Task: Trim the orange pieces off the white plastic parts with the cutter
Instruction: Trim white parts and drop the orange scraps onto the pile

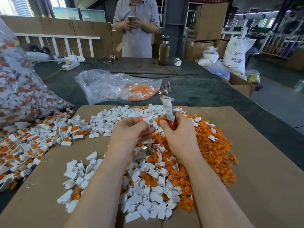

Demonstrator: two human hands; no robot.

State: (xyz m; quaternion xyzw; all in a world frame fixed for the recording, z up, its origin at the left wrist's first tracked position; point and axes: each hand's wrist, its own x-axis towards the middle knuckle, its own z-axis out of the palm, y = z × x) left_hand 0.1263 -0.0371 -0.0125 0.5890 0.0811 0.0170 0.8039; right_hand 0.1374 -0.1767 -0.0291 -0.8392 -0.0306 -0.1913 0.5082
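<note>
My left hand (pixel 130 134) pinches a white plastic part (pixel 148 122) with a round cup, held above the heap. Beside it my right hand (pixel 179 134) grips the cutter (pixel 167 102) by its red, cloth-wrapped handles, metal jaws pointing up and away. An orange piece (pixel 158 120) sits at my right fingertips, right next to the white part; whether the two are still joined I cannot tell. Below my hands lie trimmed white parts (pixel 144 191) and loose orange pieces (pixel 210 155) on a cardboard sheet (pixel 263 186). Untrimmed white-and-orange parts (pixel 32 145) spread at the left.
A large clear bag (pixel 19 89) of untrimmed parts leans at the left. A second clear bag (pixel 115 88) with orange pieces lies behind the cardboard. A bottle (pixel 164 51) stands at the table's far edge, where a person (pixel 136 27) holds a phone. Boxes and sacks stand right.
</note>
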